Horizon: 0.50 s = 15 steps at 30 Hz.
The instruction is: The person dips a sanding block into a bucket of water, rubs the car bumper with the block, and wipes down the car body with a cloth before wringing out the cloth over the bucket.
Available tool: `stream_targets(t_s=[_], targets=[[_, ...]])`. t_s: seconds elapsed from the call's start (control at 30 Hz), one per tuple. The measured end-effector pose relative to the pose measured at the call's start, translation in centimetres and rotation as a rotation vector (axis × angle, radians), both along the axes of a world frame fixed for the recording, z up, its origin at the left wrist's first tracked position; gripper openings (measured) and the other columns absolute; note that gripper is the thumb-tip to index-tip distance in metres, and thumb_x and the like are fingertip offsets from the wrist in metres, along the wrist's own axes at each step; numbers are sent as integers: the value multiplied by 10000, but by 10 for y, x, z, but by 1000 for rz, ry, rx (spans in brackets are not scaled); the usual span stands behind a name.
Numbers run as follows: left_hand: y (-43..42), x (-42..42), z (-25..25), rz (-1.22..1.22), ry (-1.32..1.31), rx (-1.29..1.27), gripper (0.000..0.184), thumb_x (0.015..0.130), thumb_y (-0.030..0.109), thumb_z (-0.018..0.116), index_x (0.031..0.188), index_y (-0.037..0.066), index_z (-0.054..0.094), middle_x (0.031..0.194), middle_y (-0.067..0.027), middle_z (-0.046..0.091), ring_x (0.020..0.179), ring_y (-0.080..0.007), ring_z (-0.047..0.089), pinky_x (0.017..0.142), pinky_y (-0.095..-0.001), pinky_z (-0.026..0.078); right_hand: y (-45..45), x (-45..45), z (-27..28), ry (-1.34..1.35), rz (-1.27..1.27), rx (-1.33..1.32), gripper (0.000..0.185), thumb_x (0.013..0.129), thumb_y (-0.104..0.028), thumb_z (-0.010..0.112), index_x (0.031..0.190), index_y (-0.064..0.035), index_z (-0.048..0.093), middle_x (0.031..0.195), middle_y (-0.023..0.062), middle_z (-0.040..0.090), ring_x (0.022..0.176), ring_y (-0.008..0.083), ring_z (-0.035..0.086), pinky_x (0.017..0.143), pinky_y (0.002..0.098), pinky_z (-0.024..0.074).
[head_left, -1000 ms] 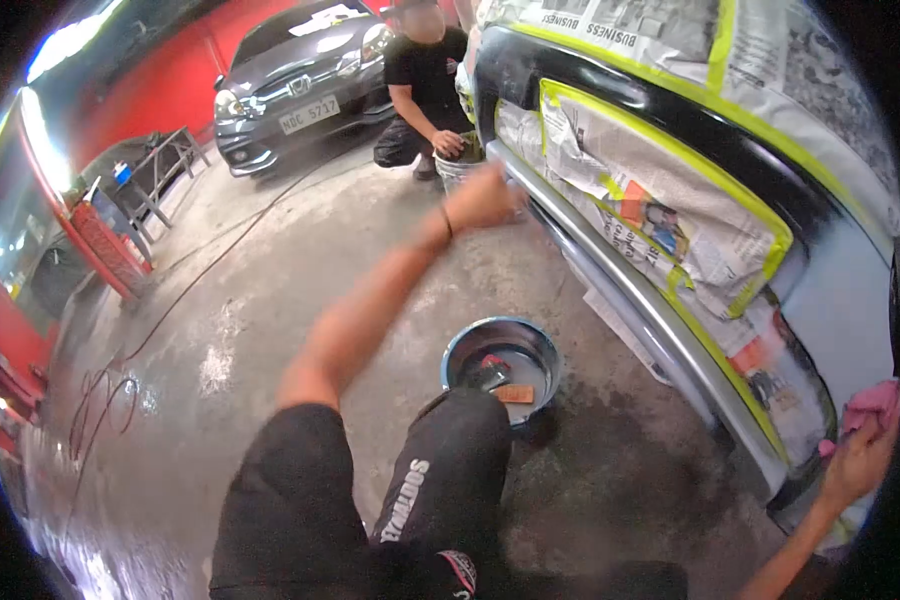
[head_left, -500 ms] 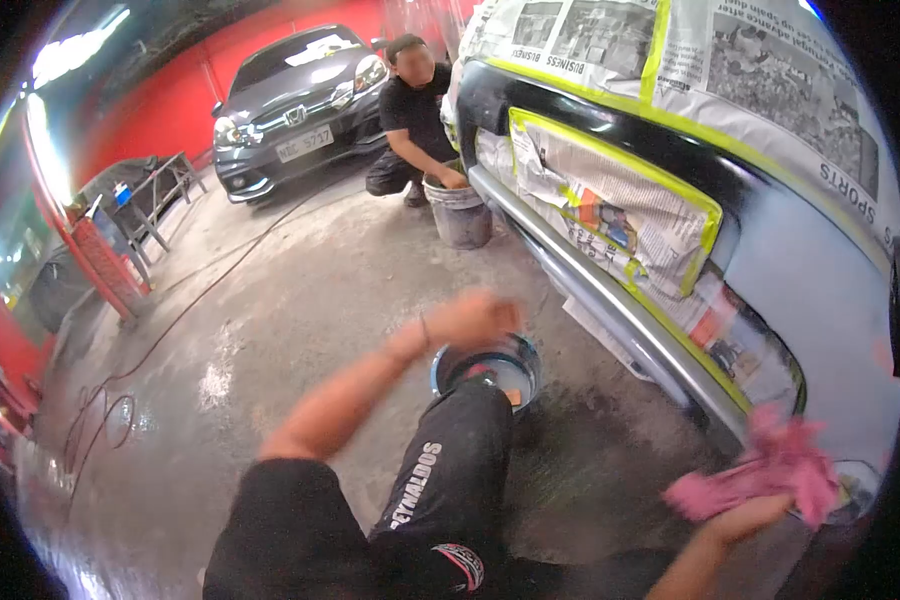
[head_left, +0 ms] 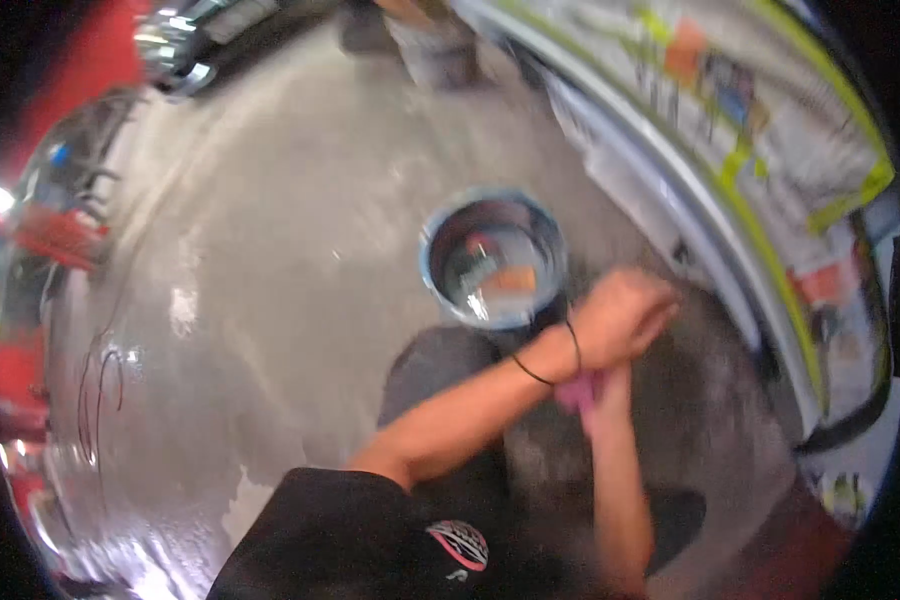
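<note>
My left hand [head_left: 625, 318], with a thin black band at the wrist, has its fingers curled closed; whatever may be inside is hidden. It crosses over my right hand [head_left: 610, 385], which grips a pink cloth [head_left: 578, 390] tucked below the left wrist. Much of the right hand is covered and blurred. Just beyond my hands, a blue-rimmed bucket [head_left: 428, 258] stands on the floor with liquid in it. Inside the bucket are an orange block [head_left: 513, 279] and a reddish item [head_left: 480, 243] I cannot identify.
A vehicle panel masked with newspaper [head_left: 660, 70] and yellow-green tape [head_left: 850, 205] runs along the right. Another bucket [head_left: 440, 55] stands at the top beside a crouching person, partly cut off. Part of a dark car [head_left: 210, 40] shows upper left. A hose [head_left: 98, 400] lies on the wet concrete floor.
The view has tilted down. My right hand has come in from the far right with the pink cloth, and my left hand has moved from above the bucket to cross over it.
</note>
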<state>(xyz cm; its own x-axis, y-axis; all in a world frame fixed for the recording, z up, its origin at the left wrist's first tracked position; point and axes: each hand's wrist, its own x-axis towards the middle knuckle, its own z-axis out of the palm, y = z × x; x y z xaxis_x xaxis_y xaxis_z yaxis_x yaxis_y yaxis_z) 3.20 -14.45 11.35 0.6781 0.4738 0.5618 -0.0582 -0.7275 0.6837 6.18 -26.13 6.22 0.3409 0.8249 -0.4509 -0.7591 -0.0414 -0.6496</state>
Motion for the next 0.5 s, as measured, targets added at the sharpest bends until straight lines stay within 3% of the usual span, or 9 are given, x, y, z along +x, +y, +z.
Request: stream_targets(t_s=[0.03,0.07,0.1,0.17,0.2,0.3,0.33,0.37,0.5], targets=[[1,-16,-5,-59,73,4,223,982,228,645,1112,76,742,1047,-162,720,1039,-376,667,972,-482,508,46,-12,-8,106,-82,37,256,1051,-320,566,1117,-101,681,975,14,721,831,218,686,705,439,561],[13,-36,-2,36,306,82,253,957,244,647,1124,86,750,1091,-147,726,1085,-351,652,1029,-483,474,107,-63,-6,-759,-33,-204,501,1056,-396,509,1416,-54,574,1288,140,681,1156,297,673,1045,500,509],[32,-57,-5,96,527,178,285,931,260,649,1136,96,759,1134,-132,731,1132,-326,637,1085,-485,440,138,-61,-12,-771,-68,-344,501,1056,-396,509,1416,-54,574,1288,140,681,1156,297,673,1045,500,509],[62,-92,-16,252,337,466,293,945,174,593,1168,44,731,1239,-165,715,1189,-304,641,1061,-415,490,180,-51,-41,-1367,169,-69,381,984,-318,589,1251,-68,699,1261,193,705,1175,333,684,1049,472,518],[86,-107,-9,252,220,291,323,956,145,576,1241,52,695,1302,-154,690,1178,-264,660,1033,-380,520,195,-45,-67,-1641,388,70,327,949,-279,629,1168,-75,761,1247,219,717,1184,351,690,1050,459,523],[108,-137,-40,79,-57,-502,400,922,136,588,1269,-29,698,1229,-171,735,1154,-263,701,980,-365,562,136,-52,-153,-1295,337,-138,316,1003,-314,564,1188,-91,690,1162,153,680,1101,296,646,1030,427,503],[70,-134,3,314,226,197,378,1062,219,612,1370,0,627,1252,-197,695,1081,-294,682,989,-372,528,67,-67,-112,-1160,310,-126,345,1051,-347,514,1262,-93,617,1155,96,631,1116,207,582,1085,364,450],[67,-137,8,345,389,296,378,1062,219,612,1370,0,627,1252,-197,695,1081,-294,682,989,-372,528,104,-130,-100,-1003,306,-9,345,1051,-347,514,1262,-93,617,1155,96,631,1116,207,582,1085,364,450],[57,-160,7,-273,845,-18,217,866,238,700,884,29,757,919,-178,752,941,-340,726,803,-422,565,111,-167,-34,-526,323,391,362,1033,-362,536,1264,-96,619,1166,109,641,1118,229,594,1067,380,462]])
